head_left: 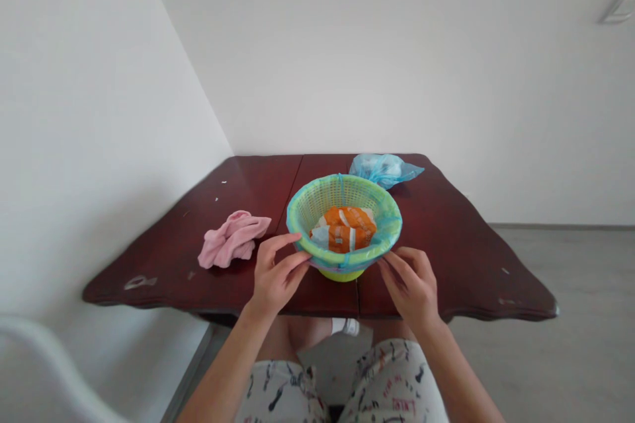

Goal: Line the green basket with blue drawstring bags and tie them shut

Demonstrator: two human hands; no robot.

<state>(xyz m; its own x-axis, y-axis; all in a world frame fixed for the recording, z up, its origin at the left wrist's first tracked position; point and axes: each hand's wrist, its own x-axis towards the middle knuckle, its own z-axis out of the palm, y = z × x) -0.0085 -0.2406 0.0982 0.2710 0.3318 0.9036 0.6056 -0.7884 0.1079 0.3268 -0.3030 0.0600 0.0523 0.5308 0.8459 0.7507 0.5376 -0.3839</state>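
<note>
We count one dark-red wooden tabletop (253,178); on its near half, one left hand (274,279), one right hand (415,285), one round green mesh basket (320,198), one thin blue plastic film (389,228) and seemingly two crumpled orange-and-white packets (342,238); toward the left edge, one rumpled pink cloth (231,241); by the far edge, one translucent blue plastic bag (380,168).
</note>
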